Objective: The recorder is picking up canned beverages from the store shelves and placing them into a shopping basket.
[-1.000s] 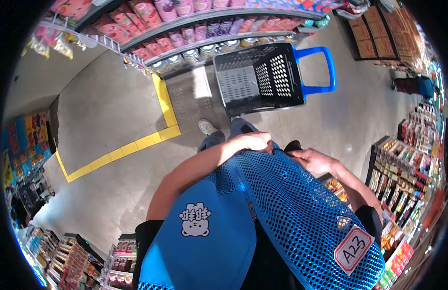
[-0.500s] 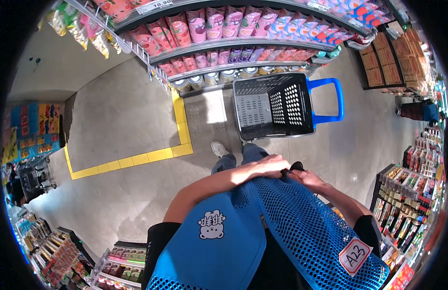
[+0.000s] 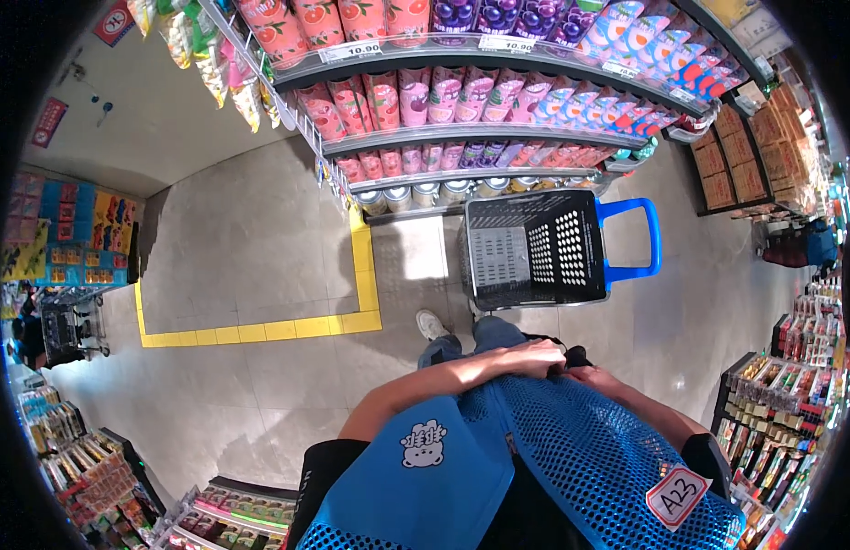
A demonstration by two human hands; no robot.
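At my waist, my left hand (image 3: 537,357) and my right hand (image 3: 593,378) meet, both with fingers closed. Between and behind them a small black thing (image 3: 577,356) shows, perhaps part of a strap or clip; its kind cannot be made out. They are at the lower front edge of the blue mesh vest (image 3: 590,431) I wear. Beyond my hands a black shopping basket (image 3: 498,257) with a raised blue handle (image 3: 658,240) stands on the floor, with no hand touching it. Nothing shows inside it.
Behind the basket rises a shelf rack (image 3: 461,133) full of pink, purple and blue cylindrical packs, with cans (image 3: 425,194) lowest. Brown cartons (image 3: 732,160) are stacked at the right. Yellow floor tape (image 3: 260,332) runs at the left. Lower display racks (image 3: 232,513) stand around me.
My view has tilted up, so the shelf and basket sit lower in the picture and more of the upper shelf shows. My hands stay together at the vest's edge; less of the black thing shows.
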